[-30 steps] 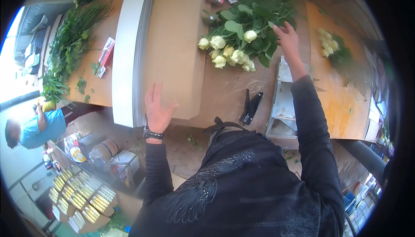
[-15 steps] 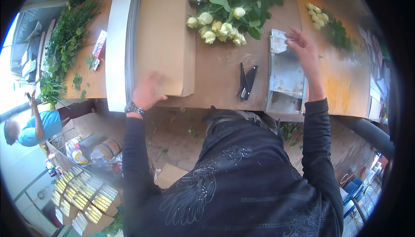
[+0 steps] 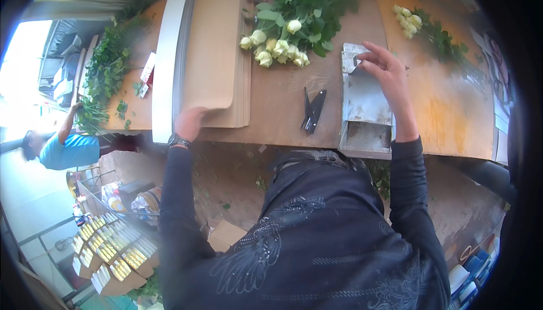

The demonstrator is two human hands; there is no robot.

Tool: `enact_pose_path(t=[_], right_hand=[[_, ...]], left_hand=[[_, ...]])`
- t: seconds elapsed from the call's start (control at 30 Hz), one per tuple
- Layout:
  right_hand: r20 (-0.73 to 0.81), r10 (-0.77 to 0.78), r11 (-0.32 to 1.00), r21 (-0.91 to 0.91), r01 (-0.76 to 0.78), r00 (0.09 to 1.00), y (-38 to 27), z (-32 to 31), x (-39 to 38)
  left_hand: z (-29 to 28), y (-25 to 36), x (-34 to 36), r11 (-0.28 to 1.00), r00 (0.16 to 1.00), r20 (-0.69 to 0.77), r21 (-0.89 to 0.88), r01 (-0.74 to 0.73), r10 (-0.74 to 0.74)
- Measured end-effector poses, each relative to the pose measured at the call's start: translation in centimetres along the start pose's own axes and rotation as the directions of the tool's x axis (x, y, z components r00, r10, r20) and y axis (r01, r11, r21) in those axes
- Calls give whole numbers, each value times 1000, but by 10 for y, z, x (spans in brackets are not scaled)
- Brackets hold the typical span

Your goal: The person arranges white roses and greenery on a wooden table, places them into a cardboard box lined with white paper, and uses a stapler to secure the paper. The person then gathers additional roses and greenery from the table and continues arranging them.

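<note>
My left hand (image 3: 190, 122) grips the near edge of the top sheet of a brown cardboard stack (image 3: 212, 61); the sheet's near corner bends up. On the right, my right hand (image 3: 389, 74) is above a worn grey metal tray or form (image 3: 366, 103). Its thumb and forefinger pinch by the metal's far part, over something small that I cannot make out. Between my hands lies a black stapler (image 3: 314, 111) on the table (image 3: 283, 126). Beyond it is a bunch of cream-white roses (image 3: 280, 48) with green leaves.
A white board edge (image 3: 169, 55) flanks the cardboard on the left. More leafy stems (image 3: 107, 67) lie at the far left, and a second white rose bunch (image 3: 408, 22) at the right. A person in a blue shirt (image 3: 70, 150) stands at the left. Boxes of yellow-white packets (image 3: 113, 242) sit lower left.
My left hand has taken hold of the cardboard sheet's near edge and bends it up. My right hand's thumb and forefinger have closed into a pinch by the metal. The view has shifted slightly.
</note>
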State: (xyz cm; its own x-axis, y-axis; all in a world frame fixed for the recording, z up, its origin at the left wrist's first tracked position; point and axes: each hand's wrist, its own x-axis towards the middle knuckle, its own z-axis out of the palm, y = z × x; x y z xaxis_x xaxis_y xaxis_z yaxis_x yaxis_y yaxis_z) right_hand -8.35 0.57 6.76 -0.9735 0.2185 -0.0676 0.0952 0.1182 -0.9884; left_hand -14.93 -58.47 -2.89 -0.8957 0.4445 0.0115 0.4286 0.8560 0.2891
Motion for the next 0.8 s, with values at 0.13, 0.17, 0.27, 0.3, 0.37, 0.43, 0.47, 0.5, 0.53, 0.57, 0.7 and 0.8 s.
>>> enact_pose_path(t=[0.13,0.17,0.27,0.3,0.37,0.43,0.47,0.5,0.53,0.57,0.7,0.8], right_hand=[[-87,-31,997,69,37,996,-4,-40,-14],[-112,-11,995,99,23,994,-6,-49,-16],[-176,-17,986,160,45,984,-12,-74,-26],[-203,-14,983,176,50,979,-16,-80,-30],[-202,-39,981,176,76,979,-22,-84,-31],[-190,4,984,177,30,982,-31,-87,-34],[-147,-52,973,214,83,988,-35,-85,-35],[-124,-75,962,251,105,989,-39,-84,-34],[-103,-96,950,288,122,990,-42,-83,-34],[-80,-117,931,337,138,990,-44,-83,-33],[-32,-124,901,416,126,992,-38,-100,-33],[-47,9,966,257,3,999,-8,-122,-31]], left_hand=[[-67,-13,14,903,789,-443,-159,399,-426],[-96,-11,16,919,743,-547,-152,365,-386],[-173,33,30,883,523,-721,-441,160,-454],[-192,60,28,917,531,-754,-376,134,-386],[-215,125,27,949,550,-777,-292,117,-307],[-204,198,31,954,578,-777,-96,285,-250],[-193,234,28,977,714,-691,53,207,-114],[-176,270,27,978,813,-581,190,87,40],[-151,299,47,877,859,-478,-315,-362,182],[-130,328,55,834,853,-409,-302,-463,325],[-57,424,60,693,734,-205,-240,-679,648],[-27,469,48,660,715,-73,-332,-675,695]])
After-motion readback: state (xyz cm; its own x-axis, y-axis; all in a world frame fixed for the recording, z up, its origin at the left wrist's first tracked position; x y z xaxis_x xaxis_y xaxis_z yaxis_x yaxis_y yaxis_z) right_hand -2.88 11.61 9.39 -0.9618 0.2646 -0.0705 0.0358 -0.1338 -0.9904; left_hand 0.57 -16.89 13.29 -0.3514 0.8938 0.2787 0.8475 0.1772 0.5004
